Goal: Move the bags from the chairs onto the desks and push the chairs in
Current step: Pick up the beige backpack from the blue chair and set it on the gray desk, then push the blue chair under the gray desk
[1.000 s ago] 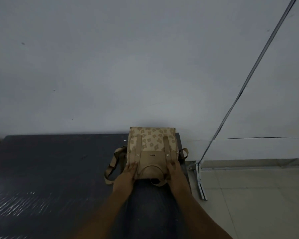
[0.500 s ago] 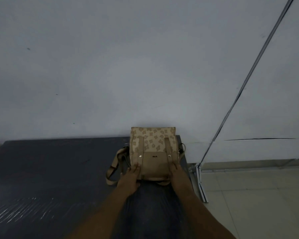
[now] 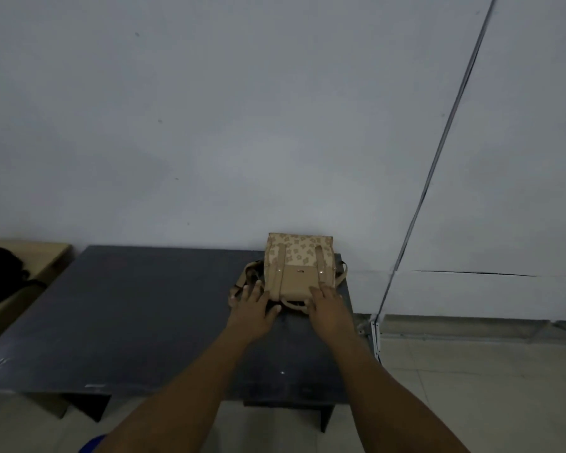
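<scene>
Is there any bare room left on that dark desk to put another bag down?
Yes. The dark desk is bare from its left edge across to the left hand, and along its near edge. It is crowded only at the far right corner, where the tan bag stands against the wall with both hands at its base, right hand included.

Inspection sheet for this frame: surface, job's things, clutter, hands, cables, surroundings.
Surface: dark desk, top mostly bare.
Job's things: tan patterned bag stands at the desk's far right corner against the wall; its strap trails to the left. No chair seen.
Clutter: a black item lies on the lighter desk at left.
Hands: left hand open, by the strap; right hand open, fingertips at the bag's lower edge.
Cables: thin conduit runs diagonally down the wall.
Surroundings: grey wall, tiled floor.
</scene>
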